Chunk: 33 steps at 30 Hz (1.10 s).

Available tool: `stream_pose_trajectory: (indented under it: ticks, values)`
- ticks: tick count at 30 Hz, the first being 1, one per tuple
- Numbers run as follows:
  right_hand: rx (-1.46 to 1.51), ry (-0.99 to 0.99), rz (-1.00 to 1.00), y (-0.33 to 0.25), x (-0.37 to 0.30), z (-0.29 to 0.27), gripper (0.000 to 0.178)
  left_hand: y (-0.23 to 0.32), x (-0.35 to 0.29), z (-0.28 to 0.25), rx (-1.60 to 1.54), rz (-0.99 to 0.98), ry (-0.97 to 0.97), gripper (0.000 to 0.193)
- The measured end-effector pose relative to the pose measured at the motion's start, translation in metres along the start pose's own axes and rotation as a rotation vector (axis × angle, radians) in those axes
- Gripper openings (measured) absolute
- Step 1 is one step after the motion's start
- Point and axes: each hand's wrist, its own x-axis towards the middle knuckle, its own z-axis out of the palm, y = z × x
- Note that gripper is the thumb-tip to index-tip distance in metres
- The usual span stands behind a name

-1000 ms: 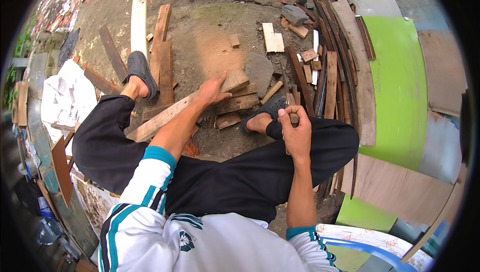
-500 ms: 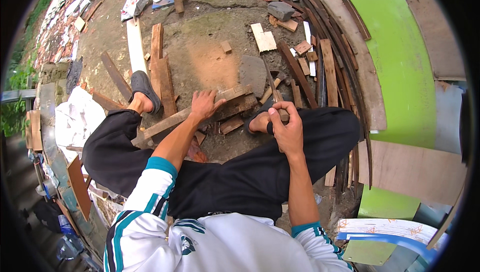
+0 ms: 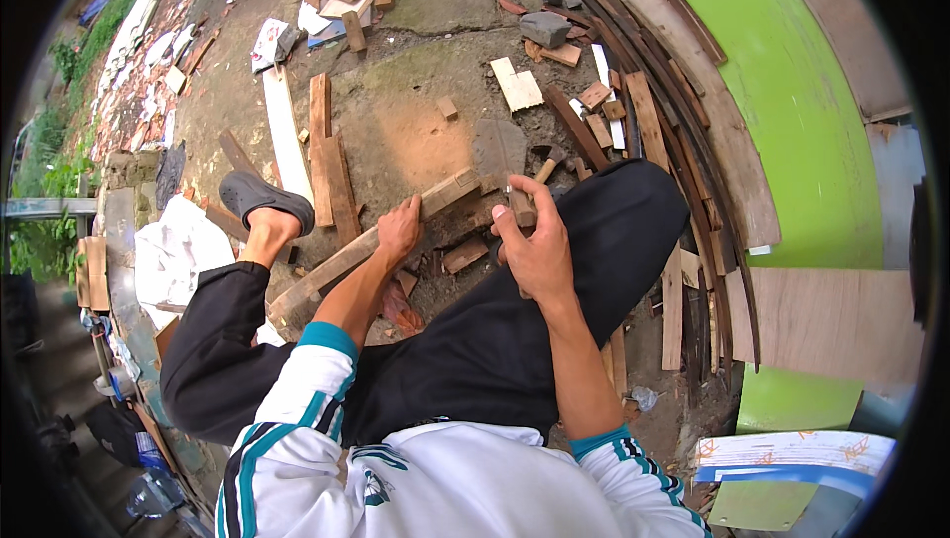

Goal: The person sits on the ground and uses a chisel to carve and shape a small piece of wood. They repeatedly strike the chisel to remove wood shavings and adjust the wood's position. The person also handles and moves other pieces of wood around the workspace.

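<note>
A long wooden plank (image 3: 341,263) slants across in front of me between my legs, its far right end raised on other wood. My left hand (image 3: 400,228) is closed over the plank's upper part, fingers wrapped round its edge. Just right of the plank's end, my right hand (image 3: 537,248) holds the wooden handle of a handsaw (image 3: 521,207). The saw's thin blade is seen nearly edge-on and points away from me; its teeth cannot be made out. Orange sawdust (image 3: 430,142) covers the ground beyond the plank.
A hammer (image 3: 547,164) lies beyond my right hand. Several dark wooden strips (image 3: 683,132) curve along the right, beside a green board (image 3: 792,93). Offcuts and a grey stone (image 3: 544,29) lie ahead. Left are a white cloth (image 3: 178,246) and upright boards (image 3: 332,172).
My left hand has gone from lying spread on the plank to gripping it. The handsaw has moved left, nearer the plank's end. My left foot and right knee have shifted left.
</note>
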Motion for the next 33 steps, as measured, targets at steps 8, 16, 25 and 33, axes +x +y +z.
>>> stream_pose_trajectory:
  ticks: [8,16,25,33]
  values:
    - [-0.127,-0.064,0.048,-0.004,-0.003,-0.008,0.062,0.001,0.002,-0.008,0.01,-0.011,0.015,0.033]
    - [-0.197,-0.092,-0.029,0.006,-0.003,0.006,0.068,-0.005,0.007,-0.017,-0.014,-0.024,-0.057,0.045]
    - [-0.226,-0.168,0.047,0.004,-0.009,0.009,0.063,-0.012,0.007,-0.002,-0.057,0.01,-0.062,0.053]
    - [-0.275,-0.178,-0.001,0.007,-0.03,0.013,0.059,-0.017,0.025,-0.01,-0.066,0.081,-0.159,0.073]
